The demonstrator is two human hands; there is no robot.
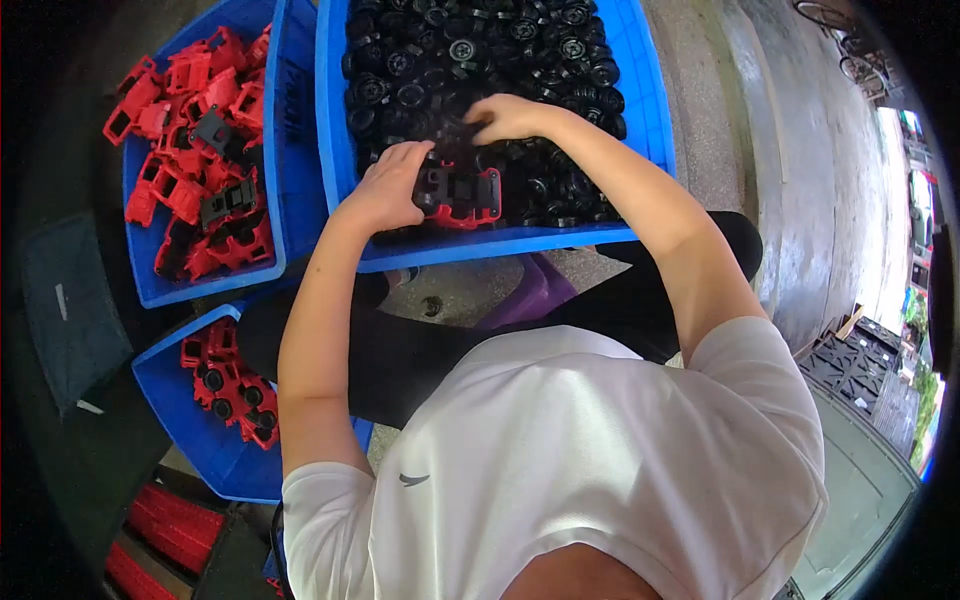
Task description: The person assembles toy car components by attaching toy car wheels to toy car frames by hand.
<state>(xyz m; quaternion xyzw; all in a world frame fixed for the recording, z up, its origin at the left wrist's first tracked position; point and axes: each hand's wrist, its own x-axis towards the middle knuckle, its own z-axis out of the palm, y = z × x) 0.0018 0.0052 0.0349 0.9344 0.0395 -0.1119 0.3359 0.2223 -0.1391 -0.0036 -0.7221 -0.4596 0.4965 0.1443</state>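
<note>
My left hand (pixel 392 188) grips a red toy car body (pixel 487 212) with a black underside facing up, thumb and fingers on its left end. It is held low over the near edge of a large blue bin (pixel 325 120) full of black toy wheels (pixel 410 95). Just beyond the car body, my right hand (pixel 508 118) is down among the wheels with its fingers bent together. Whatever those fingertips pinch is lost against the dark heap.
On the left stands a blue bin (pixel 285 150) of red car bodies (pixel 190 120), some with black parts. A smaller blue bin (pixel 215 470) below it holds red bodies with wheels (pixel 225 385). Something purple (pixel 530 292) sits between my legs. One loose wheel (pixel 431 305) lies on the floor.
</note>
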